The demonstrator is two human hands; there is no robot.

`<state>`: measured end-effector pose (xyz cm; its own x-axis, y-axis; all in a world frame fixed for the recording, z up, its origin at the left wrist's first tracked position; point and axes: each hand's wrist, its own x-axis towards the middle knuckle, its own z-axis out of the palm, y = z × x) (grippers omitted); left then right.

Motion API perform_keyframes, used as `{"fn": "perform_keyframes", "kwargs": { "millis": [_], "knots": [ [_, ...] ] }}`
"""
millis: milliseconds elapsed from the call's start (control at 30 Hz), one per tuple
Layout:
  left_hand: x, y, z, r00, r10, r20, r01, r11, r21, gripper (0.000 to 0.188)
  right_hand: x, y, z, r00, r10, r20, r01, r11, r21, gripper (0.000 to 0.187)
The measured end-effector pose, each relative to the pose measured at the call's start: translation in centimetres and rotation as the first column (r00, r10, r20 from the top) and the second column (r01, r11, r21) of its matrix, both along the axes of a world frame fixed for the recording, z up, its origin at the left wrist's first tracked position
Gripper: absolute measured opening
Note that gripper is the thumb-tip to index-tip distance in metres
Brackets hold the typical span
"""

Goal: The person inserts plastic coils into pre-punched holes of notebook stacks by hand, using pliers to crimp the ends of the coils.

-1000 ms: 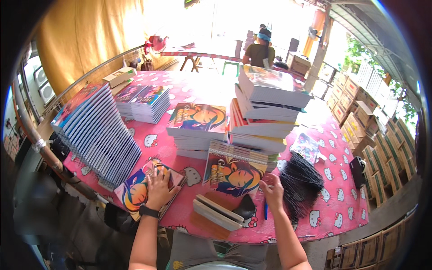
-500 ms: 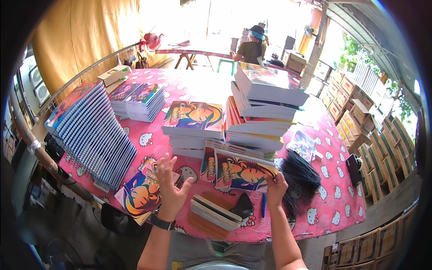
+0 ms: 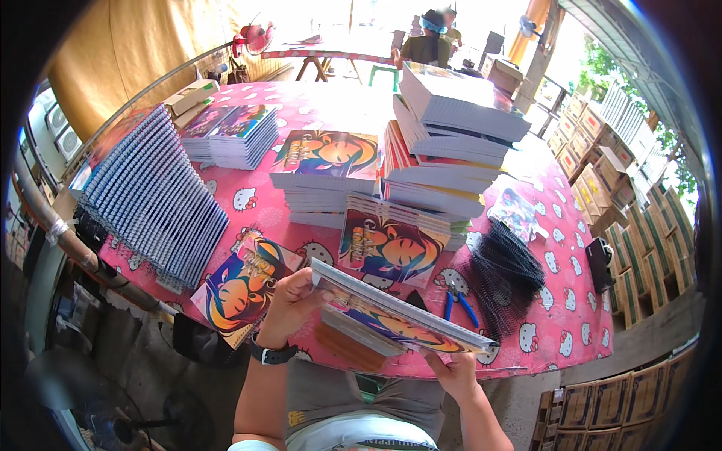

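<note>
A thin illustrated book [image 3: 398, 322] is tilted above the near edge of the table, held at both ends. My left hand [image 3: 289, 304] grips its left end, thumb on the cover. At its lower right, my right hand [image 3: 453, 370] pinches the edge. Beneath the book, a wooden block [image 3: 350, 346] is partly hidden. Just beyond lies a pile of similar books [image 3: 392, 244]. Another illustrated book [image 3: 242, 282] lies left of my left hand. Blue-handled pliers [image 3: 460, 307] and a bundle of black plastic binding coils [image 3: 508, 263] rest to the right.
Tall book stacks [image 3: 459, 143] and a lower stack [image 3: 325, 161] stand at mid-table. Coil-bound books [image 3: 154, 199] lean in a high pile at left. Cartons [image 3: 602, 180] are stacked beyond the pink tablecloth [image 3: 553, 342]. A person [image 3: 426, 43] is at the back.
The book in my right hand has come off the pile toward me and tilted. My left hand, open and raised before, now grips its left end. The pliers show more fully.
</note>
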<state>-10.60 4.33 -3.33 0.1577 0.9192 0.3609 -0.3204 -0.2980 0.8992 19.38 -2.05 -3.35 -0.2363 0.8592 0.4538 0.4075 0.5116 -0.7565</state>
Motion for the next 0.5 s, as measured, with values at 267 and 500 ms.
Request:
{"fn": "perform_keyframes", "kwargs": {
  "millis": [267, 500],
  "knots": [
    [-2.4, 0.0, -1.9, 0.988, -0.009, -0.153, -0.009, 0.993, -0.121, 0.027, -0.8, 0.0, -1.1, 0.981, 0.069, 0.182, -0.063, 0.997, -0.036, 0.020],
    [0.0, -1.5, -2.1, 0.970, 0.237, 0.044, -0.233, 0.969, -0.087, 0.061, 1.1, 1.5, -3.8, 0.865, 0.146, 0.479, -0.074, 0.984, -0.165, 0.029]
  ]
}}
